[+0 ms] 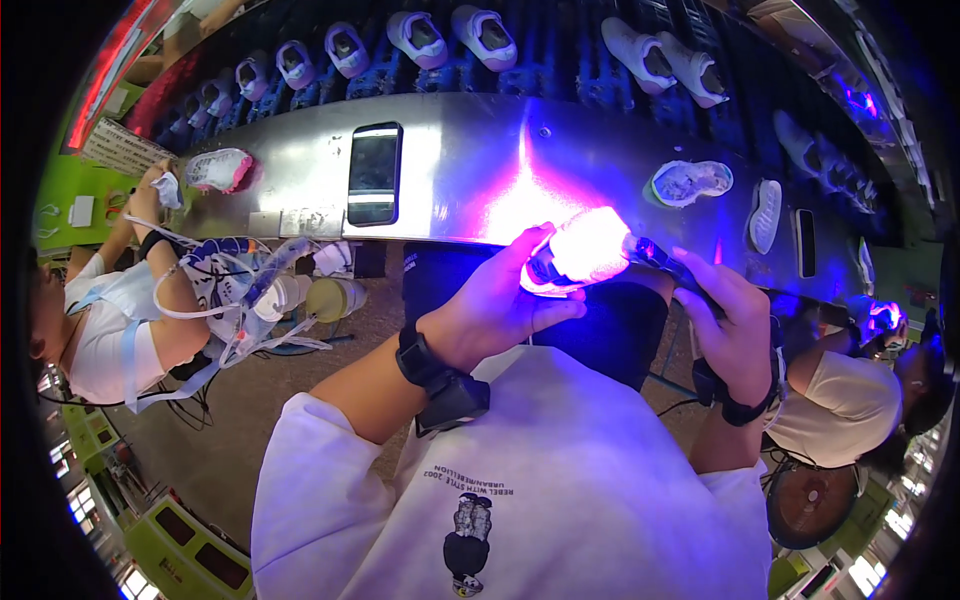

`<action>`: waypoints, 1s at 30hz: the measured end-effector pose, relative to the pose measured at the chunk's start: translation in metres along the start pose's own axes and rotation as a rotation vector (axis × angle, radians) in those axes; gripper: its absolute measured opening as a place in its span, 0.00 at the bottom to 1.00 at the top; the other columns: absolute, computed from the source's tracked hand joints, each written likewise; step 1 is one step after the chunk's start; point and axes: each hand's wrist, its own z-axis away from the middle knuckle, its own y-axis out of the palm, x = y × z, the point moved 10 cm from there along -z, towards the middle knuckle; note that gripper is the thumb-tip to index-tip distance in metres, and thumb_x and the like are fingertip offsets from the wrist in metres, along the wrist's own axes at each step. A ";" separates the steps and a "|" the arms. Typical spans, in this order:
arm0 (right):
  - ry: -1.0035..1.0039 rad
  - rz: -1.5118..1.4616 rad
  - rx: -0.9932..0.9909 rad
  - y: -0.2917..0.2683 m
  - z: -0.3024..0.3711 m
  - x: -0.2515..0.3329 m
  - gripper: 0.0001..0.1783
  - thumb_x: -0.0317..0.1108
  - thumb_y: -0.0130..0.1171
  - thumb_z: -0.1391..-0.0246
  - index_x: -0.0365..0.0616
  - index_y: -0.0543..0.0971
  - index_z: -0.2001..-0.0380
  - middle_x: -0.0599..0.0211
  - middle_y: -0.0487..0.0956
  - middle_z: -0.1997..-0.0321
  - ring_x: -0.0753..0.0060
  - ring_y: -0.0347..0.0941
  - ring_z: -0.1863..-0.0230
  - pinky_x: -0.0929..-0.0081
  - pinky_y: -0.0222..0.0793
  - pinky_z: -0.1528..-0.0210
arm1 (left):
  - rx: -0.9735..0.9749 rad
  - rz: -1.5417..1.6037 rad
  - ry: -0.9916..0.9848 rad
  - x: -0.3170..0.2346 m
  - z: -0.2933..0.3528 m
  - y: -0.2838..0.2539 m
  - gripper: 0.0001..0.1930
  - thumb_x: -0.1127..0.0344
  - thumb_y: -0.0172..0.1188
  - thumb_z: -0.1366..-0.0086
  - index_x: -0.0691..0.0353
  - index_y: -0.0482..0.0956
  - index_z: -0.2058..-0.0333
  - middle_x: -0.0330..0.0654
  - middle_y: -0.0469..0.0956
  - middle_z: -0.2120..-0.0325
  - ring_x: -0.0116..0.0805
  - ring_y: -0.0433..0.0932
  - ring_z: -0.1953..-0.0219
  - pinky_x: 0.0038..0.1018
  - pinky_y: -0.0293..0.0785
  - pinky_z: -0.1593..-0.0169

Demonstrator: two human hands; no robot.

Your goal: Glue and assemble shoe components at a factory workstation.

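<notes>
In front of my chest, my left hand [492,305] is closed round a light shoe [582,258], thumb and fingers gripping its near-left end. Intense white-pink light washes out much of its surface. A black-handled tool [655,254] is in my right hand [735,335], fingers wrapped about the handle. The tool's tip meets the shoe's right end or lies just beside it; the glare hides which. Its exact kind is also unclear. Beyond my hands, a pale shoe sole [690,183] rests on the metal bench [450,120], and a narrower sole [765,215] lies to its right.
A phone [375,175] lies on the bench, another [806,242] at the right. Shoes [485,38] line the dark conveyor behind. A co-worker [130,310] sits left near hoses and a cup [335,298]; another [845,400] is at right, above a round fan [812,502].
</notes>
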 end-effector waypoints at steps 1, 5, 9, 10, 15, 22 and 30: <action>0.022 -0.011 0.006 0.004 -0.001 -0.002 0.26 0.23 0.66 0.48 0.44 0.81 0.43 0.57 0.83 0.63 0.65 0.80 0.63 0.71 0.73 0.57 | 0.021 0.032 -0.036 0.002 0.000 0.000 0.25 0.47 0.52 0.24 0.60 0.70 0.41 0.47 0.78 0.52 0.42 0.83 0.54 0.39 0.85 0.49; 0.010 -0.078 -0.014 0.019 -0.005 -0.007 0.26 0.23 0.66 0.48 0.42 0.81 0.43 0.57 0.85 0.57 0.67 0.82 0.58 0.72 0.74 0.53 | 0.160 0.318 -0.169 0.010 0.006 0.017 0.27 0.45 0.47 0.23 0.63 0.68 0.40 0.51 0.78 0.52 0.44 0.84 0.55 0.36 0.88 0.52; 0.028 -0.090 -0.039 0.041 -0.004 -0.015 0.25 0.24 0.68 0.47 0.42 0.81 0.44 0.56 0.85 0.56 0.64 0.82 0.57 0.71 0.75 0.52 | 0.266 0.444 -0.202 0.008 0.012 0.027 0.27 0.55 0.43 0.21 0.70 0.59 0.34 0.64 0.76 0.49 0.50 0.85 0.58 0.33 0.88 0.52; -0.024 -0.122 -0.108 0.042 -0.002 -0.013 0.24 0.26 0.69 0.47 0.44 0.82 0.45 0.56 0.84 0.60 0.61 0.81 0.63 0.70 0.75 0.57 | 0.258 0.435 -0.180 0.004 0.014 0.030 0.27 0.55 0.43 0.21 0.70 0.58 0.34 0.65 0.76 0.51 0.49 0.85 0.59 0.33 0.89 0.53; 0.157 -0.199 -0.050 0.061 0.013 -0.039 0.25 0.27 0.67 0.44 0.42 0.79 0.42 0.52 0.85 0.53 0.59 0.83 0.55 0.69 0.76 0.52 | 0.252 0.250 -0.125 -0.001 0.010 0.010 0.30 0.50 0.46 0.23 0.67 0.62 0.34 0.60 0.76 0.47 0.43 0.85 0.59 0.31 0.87 0.59; 0.166 -0.351 -0.174 0.052 -0.015 -0.037 0.23 0.28 0.66 0.42 0.40 0.79 0.43 0.52 0.85 0.51 0.60 0.83 0.52 0.68 0.74 0.47 | 0.074 -0.616 0.284 -0.055 0.009 0.020 0.30 0.58 0.59 0.30 0.67 0.65 0.34 0.45 0.75 0.42 0.38 0.77 0.43 0.39 0.71 0.36; 0.108 -0.384 -0.153 0.035 0.019 -0.060 0.24 0.27 0.68 0.45 0.40 0.81 0.44 0.56 0.85 0.50 0.67 0.81 0.49 0.69 0.73 0.44 | -0.066 -1.856 1.381 -0.095 0.056 0.122 0.43 0.71 0.78 0.55 0.62 0.73 0.37 0.48 0.79 0.51 0.40 0.81 0.50 0.33 0.79 0.47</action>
